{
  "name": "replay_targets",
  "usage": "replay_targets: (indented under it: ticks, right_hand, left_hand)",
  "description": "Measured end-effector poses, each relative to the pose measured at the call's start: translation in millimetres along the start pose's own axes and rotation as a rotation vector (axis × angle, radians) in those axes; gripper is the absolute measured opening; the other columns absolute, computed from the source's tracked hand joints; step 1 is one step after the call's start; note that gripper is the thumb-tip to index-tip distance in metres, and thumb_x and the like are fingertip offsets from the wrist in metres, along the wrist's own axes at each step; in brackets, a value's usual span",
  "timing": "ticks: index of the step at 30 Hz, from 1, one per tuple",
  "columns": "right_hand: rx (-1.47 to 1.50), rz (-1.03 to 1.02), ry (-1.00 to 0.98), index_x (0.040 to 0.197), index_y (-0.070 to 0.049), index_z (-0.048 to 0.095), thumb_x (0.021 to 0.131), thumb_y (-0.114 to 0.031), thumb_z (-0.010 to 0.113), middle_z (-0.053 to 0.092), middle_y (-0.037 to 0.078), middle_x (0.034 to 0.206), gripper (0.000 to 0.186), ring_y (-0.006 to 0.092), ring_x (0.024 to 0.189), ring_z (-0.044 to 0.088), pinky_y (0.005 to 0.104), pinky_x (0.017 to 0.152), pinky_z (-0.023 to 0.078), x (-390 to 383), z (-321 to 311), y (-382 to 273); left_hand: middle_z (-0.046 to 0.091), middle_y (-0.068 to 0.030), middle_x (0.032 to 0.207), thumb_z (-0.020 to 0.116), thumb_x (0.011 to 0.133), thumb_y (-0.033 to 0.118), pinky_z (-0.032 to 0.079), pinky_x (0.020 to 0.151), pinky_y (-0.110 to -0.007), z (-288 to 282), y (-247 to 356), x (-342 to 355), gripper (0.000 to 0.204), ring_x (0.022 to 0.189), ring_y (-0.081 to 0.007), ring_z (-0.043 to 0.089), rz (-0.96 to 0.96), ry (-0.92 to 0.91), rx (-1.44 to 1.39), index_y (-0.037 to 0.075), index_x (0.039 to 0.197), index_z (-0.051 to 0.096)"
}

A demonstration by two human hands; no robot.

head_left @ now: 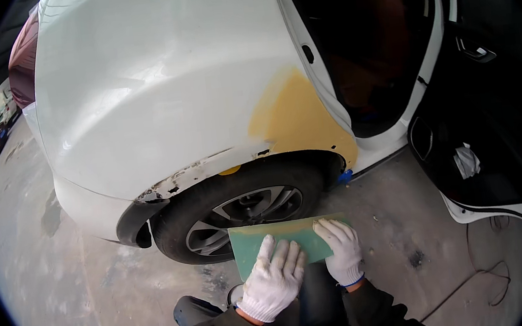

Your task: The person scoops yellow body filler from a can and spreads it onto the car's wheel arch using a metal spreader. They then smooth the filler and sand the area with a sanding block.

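Observation:
A green sheet of sandpaper is in front of me, with a tan, dusty band along its far edge. My right hand, in a white knit glove, grips its right end, fingers over the top; the thumb is hidden. My left hand, gloved alike, lies on the sheet's middle with fingers stretched and apart. Just beyond the sheet is the car's rear wheel, partly covered by it. Above that, the white rear quarter panel carries a smooth yellow filler patch beside the door opening.
An open rear door stands out at the right, with a crumpled white wad in its pocket. Chipped, torn edging runs along the wheel arch. A dark cable lies on the concrete floor. Other cars are far left.

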State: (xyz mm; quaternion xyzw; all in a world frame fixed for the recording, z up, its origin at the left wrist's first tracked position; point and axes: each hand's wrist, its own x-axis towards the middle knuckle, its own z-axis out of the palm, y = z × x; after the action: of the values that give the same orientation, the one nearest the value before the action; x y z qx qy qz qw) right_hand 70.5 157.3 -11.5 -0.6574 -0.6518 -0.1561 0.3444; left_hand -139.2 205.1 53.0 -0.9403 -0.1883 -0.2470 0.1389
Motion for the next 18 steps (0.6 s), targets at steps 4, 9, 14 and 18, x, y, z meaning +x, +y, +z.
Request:
replay_targets:
  ticks: [4,9,14,18]
  right_hand:
    - [-0.052,-0.008,-0.003,0.119,-0.012,0.070,0.082,-0.009,0.059,0.067,0.006,0.121,0.039,0.0288,0.113,0.061,0.0418,0.098,0.047,-11.1,-13.0,-5.3]
    - [-0.094,-0.029,0.056,0.118,-0.012,0.070,0.083,-0.010,0.058,0.067,0.005,0.121,0.038,0.0270,0.113,0.060,0.0413,0.098,0.046,-5.3,-21.1,-21.0]
    - [-0.120,-0.030,0.139,0.118,-0.013,0.071,0.083,-0.011,0.058,0.066,0.004,0.122,0.037,0.0262,0.113,0.059,0.0411,0.098,0.046,0.4,-25.4,-23.3]
    - [-0.118,0.008,0.173,0.117,-0.014,0.071,0.085,-0.013,0.059,0.066,0.003,0.121,0.035,0.0249,0.114,0.059,0.0403,0.098,0.046,1.3,-26.4,-19.2]
  left_hand:
    - [0.065,-0.0136,0.121,0.058,0.077,0.017,0.039,0.108,-0.057,-3.1,4.1,-9.9,0.042,0.115,-0.0301,0.060,0.012,0.014,-0.023,0.002,0.115,0.067]
    - [0.065,-0.0114,0.121,0.058,0.078,0.017,0.039,0.109,-0.057,-9.0,-0.8,-17.6,0.042,0.117,-0.0291,0.059,-0.022,0.053,-0.058,0.003,0.117,0.066]
    - [0.063,-0.0118,0.123,0.060,0.077,0.016,0.040,0.107,-0.056,-17.3,-4.5,-9.7,0.041,0.116,-0.0296,0.058,-0.012,0.091,-0.080,0.003,0.116,0.066]
    - [0.061,-0.0123,0.125,0.062,0.076,0.016,0.040,0.105,-0.056,-21.1,-3.4,0.8,0.041,0.118,-0.0292,0.056,-0.007,0.085,-0.093,0.003,0.115,0.067]
